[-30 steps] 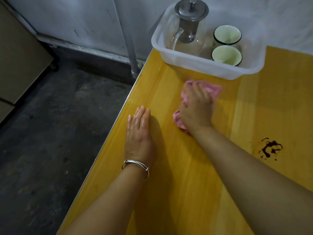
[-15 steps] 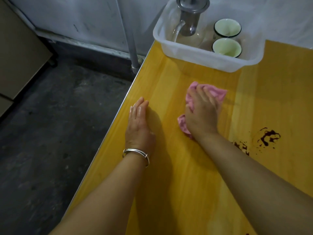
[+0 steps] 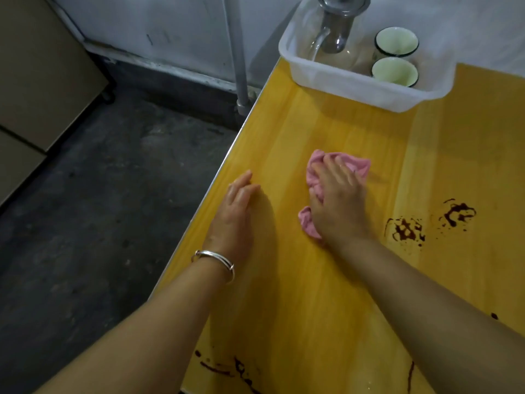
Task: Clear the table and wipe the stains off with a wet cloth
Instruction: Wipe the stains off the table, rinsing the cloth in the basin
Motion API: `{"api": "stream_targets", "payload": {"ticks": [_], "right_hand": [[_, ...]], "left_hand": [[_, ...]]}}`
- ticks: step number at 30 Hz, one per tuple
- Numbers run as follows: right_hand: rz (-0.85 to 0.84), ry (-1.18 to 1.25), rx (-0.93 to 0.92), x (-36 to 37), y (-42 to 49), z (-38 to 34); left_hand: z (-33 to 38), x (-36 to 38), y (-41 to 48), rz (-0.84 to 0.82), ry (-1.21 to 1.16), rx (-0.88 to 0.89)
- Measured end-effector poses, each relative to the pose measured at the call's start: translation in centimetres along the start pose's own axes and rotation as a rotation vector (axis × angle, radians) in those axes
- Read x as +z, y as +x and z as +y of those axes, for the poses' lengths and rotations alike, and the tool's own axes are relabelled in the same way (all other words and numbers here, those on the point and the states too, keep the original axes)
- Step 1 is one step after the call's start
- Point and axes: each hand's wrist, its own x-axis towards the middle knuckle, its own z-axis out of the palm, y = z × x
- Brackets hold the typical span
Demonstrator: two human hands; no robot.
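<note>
Yellow wooden tabletop (image 3: 326, 280), its left edge running diagonally beside a dark concrete floor (image 3: 113, 223). The left hand (image 3: 235, 214) lies flat, fingers straight, just inside that edge. The right hand (image 3: 338, 200) presses with spread fingers on a crumpled pink cloth (image 3: 358, 164). Dark red stains (image 3: 406, 230) lie at its 3 o'clock. Bare wood stretches to a white plastic tub (image 3: 355, 83) at 12 o'clock.
</note>
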Motion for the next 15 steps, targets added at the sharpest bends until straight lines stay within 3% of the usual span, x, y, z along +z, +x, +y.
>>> {"api": "stream_targets", "payload": {"ticks": [3, 6, 11, 13, 15], "right_hand": [[-0.001, 0.013, -0.012, 1.0, 0.0, -2.8], [-0.054, 0.002, -0.273, 2.5, -4.2, -5.4], [-0.191, 0.059, -0.531, 2.7, -10.2, -4.4], [-0.143, 0.058, -0.507, 1.9, -10.5, -2.6], [-0.077, 0.03, -0.307, 1.4, -10.5, -2.1]], "left_hand": [[-1.3, -0.4, -2.9, 0.004, 0.048, 0.101], [-2.8, -1.4, -5.2, 0.019, 0.112, 0.105], [-4.4, -3.6, -9.0, 0.061, 0.217, 0.053], [-4.8, -4.1, -10.8, 0.095, 0.205, 0.001], [-5.6, -4.4, -13.0, 0.118, 0.164, -0.057]]}}
